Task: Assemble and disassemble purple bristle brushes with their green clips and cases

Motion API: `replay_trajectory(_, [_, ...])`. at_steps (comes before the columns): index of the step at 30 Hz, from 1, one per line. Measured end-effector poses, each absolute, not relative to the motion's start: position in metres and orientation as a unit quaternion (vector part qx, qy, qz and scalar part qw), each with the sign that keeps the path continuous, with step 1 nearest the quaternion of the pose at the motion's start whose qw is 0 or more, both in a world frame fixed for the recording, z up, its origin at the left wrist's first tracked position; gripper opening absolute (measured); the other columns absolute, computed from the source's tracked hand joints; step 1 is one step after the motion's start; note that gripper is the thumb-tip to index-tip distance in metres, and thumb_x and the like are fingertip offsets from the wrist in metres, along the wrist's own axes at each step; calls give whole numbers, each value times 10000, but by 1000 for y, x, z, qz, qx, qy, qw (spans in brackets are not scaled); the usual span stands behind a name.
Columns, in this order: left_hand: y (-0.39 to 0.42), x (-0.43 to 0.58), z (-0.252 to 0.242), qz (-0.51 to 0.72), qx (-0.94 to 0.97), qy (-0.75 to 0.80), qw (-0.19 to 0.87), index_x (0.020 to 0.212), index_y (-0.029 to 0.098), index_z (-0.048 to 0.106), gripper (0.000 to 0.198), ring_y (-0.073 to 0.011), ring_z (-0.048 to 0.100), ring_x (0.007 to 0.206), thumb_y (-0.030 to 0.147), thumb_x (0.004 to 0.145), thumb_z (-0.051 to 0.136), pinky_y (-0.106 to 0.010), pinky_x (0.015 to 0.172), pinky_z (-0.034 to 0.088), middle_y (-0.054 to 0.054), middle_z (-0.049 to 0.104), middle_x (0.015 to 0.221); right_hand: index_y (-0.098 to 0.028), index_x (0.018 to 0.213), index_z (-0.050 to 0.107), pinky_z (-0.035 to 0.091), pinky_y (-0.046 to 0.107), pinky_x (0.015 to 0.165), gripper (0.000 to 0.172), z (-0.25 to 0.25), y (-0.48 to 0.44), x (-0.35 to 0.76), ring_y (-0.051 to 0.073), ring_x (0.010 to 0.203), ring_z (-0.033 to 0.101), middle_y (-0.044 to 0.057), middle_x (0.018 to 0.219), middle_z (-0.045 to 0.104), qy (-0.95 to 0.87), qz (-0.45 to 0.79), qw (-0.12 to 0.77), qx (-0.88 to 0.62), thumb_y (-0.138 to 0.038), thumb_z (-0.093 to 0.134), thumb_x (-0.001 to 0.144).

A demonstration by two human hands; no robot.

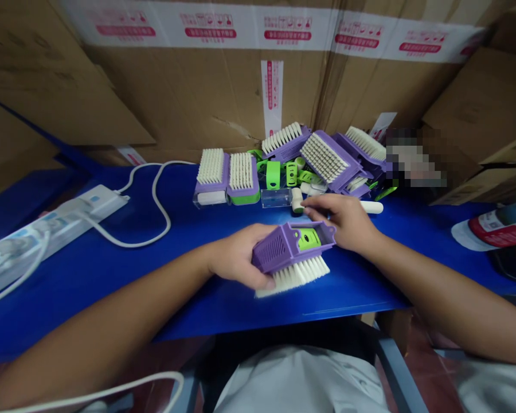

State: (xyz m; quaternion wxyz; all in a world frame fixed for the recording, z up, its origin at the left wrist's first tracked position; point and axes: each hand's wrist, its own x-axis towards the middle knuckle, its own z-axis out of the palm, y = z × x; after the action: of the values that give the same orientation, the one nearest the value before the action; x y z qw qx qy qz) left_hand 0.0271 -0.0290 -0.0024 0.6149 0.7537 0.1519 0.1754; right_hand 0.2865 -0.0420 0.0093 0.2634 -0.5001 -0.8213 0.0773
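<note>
My left hand (245, 255) is closed around a purple brush (279, 246) held above the table, its white bristles pointing down. Through the open end of its purple body shows a light green insert (308, 238). My right hand (344, 221) is just behind the brush, fingers curled over a white mallet (298, 201). The mallet's short head shows by the fingertips and its handle end comes out on the far side of the hand; the middle of the handle is hidden. A clear plastic box (276, 198) lies left of the mallet head.
Several purple brushes (324, 155) and loose green parts (273, 174) are piled at the back of the blue table (155, 275). A power strip (47, 229) with white cables lies left. Cardboard boxes (206, 86) stand behind. A bottle (494, 226) lies right, and another person's blurred sleeve (494, 384) shows lower right.
</note>
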Motion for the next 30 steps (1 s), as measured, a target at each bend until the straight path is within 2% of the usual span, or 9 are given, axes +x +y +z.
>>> replay_trajectory(3, [-29,26,-6,219,782,168,558,1371,184,607,765,-299,750,997,328,662,855,-419,900,617,-91,771,1155,-211,894,758,506,287,604,119,19,-48,292,155,623,641,14,728,737,-775,73,475,-411,-285,681,948])
replay_trajectory(6, [-29,27,-9,299,821,196,445,1501,234,504,902,-342,693,1236,311,670,844,-500,1096,539,-119,673,1419,-245,919,745,452,283,537,58,27,-57,294,137,546,575,-11,653,679,-781,37,535,-320,-218,693,919])
replay_trajectory(11, [-27,31,-10,345,874,257,225,1532,198,457,905,-343,635,1316,331,714,822,-511,1145,505,-168,602,1483,-227,1078,715,534,310,623,158,29,-66,286,177,677,679,47,831,757,-843,9,486,-230,-253,677,927])
replay_trajectory(14, [-26,31,-9,356,876,289,149,1534,166,446,982,-344,630,1301,553,733,864,-498,1131,519,-194,611,1437,-203,1049,698,561,287,684,102,26,-65,283,164,736,705,51,849,753,-844,78,456,-272,-227,657,959])
replay_trajectory(16, [-25,30,-9,360,876,300,111,1528,158,454,1023,-350,633,1283,717,744,800,-505,1124,519,-200,620,1407,-193,1059,692,566,279,706,102,24,-62,284,156,752,703,46,850,745,-850,111,429,-284,-240,642,983])
replay_trajectory(18, [-24,28,-8,355,878,312,72,1523,153,462,996,-355,636,1267,782,790,707,-512,1110,520,-201,629,1385,-192,1087,690,576,282,743,124,21,-60,285,153,784,703,48,893,750,-852,134,412,-294,-259,637,997])
replay_trajectory(22, [-23,25,-3,341,875,342,-23,1516,141,473,952,-378,647,1209,788,838,642,-527,1039,530,-205,650,1330,-217,1186,659,593,298,791,194,12,-57,284,155,863,703,44,982,736,-805,224,432,-340,-294,636,1010])
replay_trajectory(26, [-25,21,3,318,866,367,-117,1492,164,514,854,-383,651,1168,707,854,681,-524,1013,496,-187,675,1281,-270,1345,505,609,326,847,340,3,-55,282,155,940,711,33,1057,715,-727,397,441,-344,-342,610,1030])
replay_trajectory(30, [-25,19,5,301,860,375,-170,1469,159,548,785,-388,647,1159,668,882,667,-527,985,468,-187,690,1259,-275,1211,436,647,299,764,423,-4,-51,279,133,840,736,6,1036,705,-635,537,440,-339,-430,730,948])
